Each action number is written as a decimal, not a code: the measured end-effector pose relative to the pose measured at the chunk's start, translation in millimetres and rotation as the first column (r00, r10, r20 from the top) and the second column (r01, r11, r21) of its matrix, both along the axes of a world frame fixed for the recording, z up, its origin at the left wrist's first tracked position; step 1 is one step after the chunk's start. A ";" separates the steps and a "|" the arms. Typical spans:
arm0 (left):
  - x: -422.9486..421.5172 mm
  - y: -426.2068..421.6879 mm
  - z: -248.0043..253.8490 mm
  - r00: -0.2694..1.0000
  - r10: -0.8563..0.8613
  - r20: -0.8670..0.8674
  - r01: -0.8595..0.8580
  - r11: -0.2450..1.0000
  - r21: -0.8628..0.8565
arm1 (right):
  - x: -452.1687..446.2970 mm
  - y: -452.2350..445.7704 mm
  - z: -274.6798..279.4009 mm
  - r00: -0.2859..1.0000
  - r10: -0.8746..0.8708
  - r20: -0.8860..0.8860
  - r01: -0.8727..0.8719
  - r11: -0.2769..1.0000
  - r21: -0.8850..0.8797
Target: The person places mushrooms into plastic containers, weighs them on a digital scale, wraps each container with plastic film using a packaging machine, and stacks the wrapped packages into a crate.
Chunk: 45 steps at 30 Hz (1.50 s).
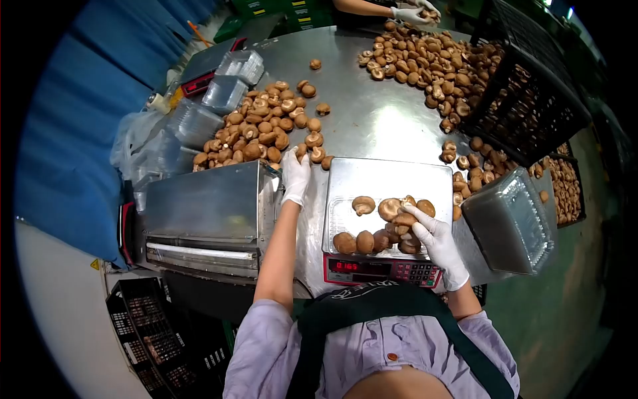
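My left hand [296, 177], in a white glove, reaches to the edge of a brown mushroom pile [256, 126], its fingers closed at a mushroom [301, 151]. Over the scale's steel pan [391, 174], my gloved right hand [438, 246] pinches a mushroom [403, 221] between thumb and fingers. A clear plastic tray [337, 223] lies on the pan with several mushrooms in and around it, among them one at its front left [344, 243]. The red scale [382, 269] shows lit digits that look like 0.165. My right hand partly hides the tray's right side.
A tipped black crate [531, 86] spills a larger mushroom heap [425, 56] at the back right. Stacked clear trays [508, 219] stand right of the scale. A metal wrapping machine [203, 206] sits at left. Another person's gloved hands [415, 13] hold mushrooms across the table.
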State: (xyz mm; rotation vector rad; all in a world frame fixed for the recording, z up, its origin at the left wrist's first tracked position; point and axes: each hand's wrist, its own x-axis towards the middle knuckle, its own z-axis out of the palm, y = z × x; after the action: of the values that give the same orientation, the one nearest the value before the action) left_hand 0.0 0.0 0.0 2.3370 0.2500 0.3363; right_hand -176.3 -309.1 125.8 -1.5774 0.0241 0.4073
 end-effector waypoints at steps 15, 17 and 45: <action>-35.4 15.6 -15.7 0.955 -0.066 -0.288 0.172 0.916 0.363 | -73.9 -105.9 15.0 0.964 -0.263 0.048 0.261 0.886 -0.384; -41.5 13.0 -6.6 0.956 -0.036 -0.292 0.116 0.958 0.263 | -96.7 -130.1 -3.8 0.965 -0.236 -0.110 0.171 0.893 -0.417; -145.2 -6.6 76.7 0.973 -0.210 0.100 0.232 0.905 -0.357 | -19.0 -50.0 8.6 0.935 -0.190 0.300 0.342 0.708 -0.618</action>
State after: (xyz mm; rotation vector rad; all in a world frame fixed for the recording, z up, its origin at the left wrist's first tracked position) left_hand -145.2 -6.6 76.7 1.9572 0.0125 0.2236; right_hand -195.4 -359.1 134.4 -2.2860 0.2584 -0.0305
